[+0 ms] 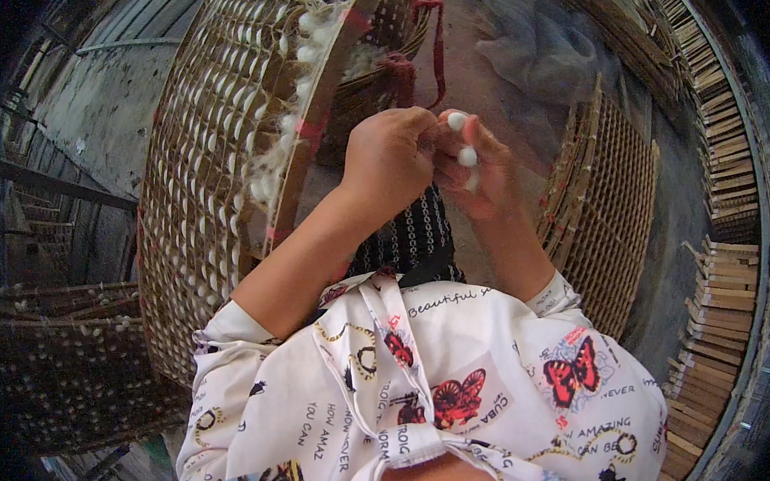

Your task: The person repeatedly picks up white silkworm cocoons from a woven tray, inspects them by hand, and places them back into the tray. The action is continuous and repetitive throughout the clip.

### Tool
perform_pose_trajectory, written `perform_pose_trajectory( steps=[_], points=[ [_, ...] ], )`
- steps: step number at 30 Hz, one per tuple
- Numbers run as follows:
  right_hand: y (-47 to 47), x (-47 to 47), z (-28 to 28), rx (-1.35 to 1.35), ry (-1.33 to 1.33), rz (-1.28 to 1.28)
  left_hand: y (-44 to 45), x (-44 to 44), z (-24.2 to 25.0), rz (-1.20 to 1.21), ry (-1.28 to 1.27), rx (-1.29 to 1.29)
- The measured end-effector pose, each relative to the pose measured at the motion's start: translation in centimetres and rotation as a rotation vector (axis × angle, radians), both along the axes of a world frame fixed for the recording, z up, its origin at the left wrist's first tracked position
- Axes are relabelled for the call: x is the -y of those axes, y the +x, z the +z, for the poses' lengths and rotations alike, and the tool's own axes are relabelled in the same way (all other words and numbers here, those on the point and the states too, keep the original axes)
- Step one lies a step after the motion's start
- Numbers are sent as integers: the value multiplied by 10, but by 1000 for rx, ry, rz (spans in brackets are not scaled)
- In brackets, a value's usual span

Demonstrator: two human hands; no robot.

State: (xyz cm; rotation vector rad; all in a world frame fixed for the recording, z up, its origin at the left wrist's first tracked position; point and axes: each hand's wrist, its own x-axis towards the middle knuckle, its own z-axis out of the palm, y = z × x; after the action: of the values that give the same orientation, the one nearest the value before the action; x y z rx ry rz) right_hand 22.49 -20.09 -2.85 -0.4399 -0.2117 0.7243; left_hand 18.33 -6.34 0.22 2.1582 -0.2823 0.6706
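Note:
My right hand [487, 164] is turned palm up in front of me, with three white silkworm cocoons [467, 156] resting in its curled fingers. Close against it, my left hand [388, 152] is bent with its fingertips at the right hand's fingers. Those left fingertips are hidden, so whether they pinch anything cannot be made out. Left of both hands leans a cocooning frame [199, 160], a grid with white cocoons in many cells. Loose silk floss [277, 161] and more cocoons cling along its edge, beside a wooden rail [327, 102].
Behind my hands stands a woven basket [355, 117] with a red-wrapped handle [437, 46]. Grey netting [539, 45] lies beyond. Several grid frames [607, 216] lean at the right, near a row of wooden-edged frames [723, 309]. Darker cocoon-filled frames [77, 373] stand at the left.

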Motion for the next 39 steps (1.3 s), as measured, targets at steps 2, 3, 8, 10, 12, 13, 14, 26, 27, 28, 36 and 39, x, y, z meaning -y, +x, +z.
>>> perform_pose_trajectory(
  steps=[2, 3, 8, 10, 12, 13, 14, 26, 27, 28, 36, 39],
  points=[
    [-1, -7, -5, -113, 89, 87, 1, -6, -14, 37, 12, 3],
    [0, -9, -6, -175, 130, 120, 0, -9, -23, 59, 27, -1],
    [24, 7, 15, -64, 293, -121, -13, -22, -63, 294, 27, -272],
    [27, 10, 20, 120, 100, -239, -16, -21, -68, 220, -152, -284],
    [19, 8, 18, 299, -421, -221, -18, -19, -67, 201, -233, -379],
    [13, 5, 15, 407, -652, -199, -18, -18, -64, 182, -327, -328],
    [6, 3, 11, 680, -844, -194, -17, -18, -61, 152, -406, -281],
    [8, -14, -18, 618, -648, 116, -27, -20, -49, -275, -829, -332],
    [8, -14, -20, 593, -578, 147, -27, -21, -47, -327, -956, -380],
    [8, -14, -20, 604, -625, 157, -28, -23, -46, -329, -997, -416],
    [28, -7, -15, 1117, -926, 24, -42, -19, -66, -104, -892, -423],
    [39, -15, -32, 1503, -915, -122, -48, -19, -84, 49, -843, -466]
  ],
)
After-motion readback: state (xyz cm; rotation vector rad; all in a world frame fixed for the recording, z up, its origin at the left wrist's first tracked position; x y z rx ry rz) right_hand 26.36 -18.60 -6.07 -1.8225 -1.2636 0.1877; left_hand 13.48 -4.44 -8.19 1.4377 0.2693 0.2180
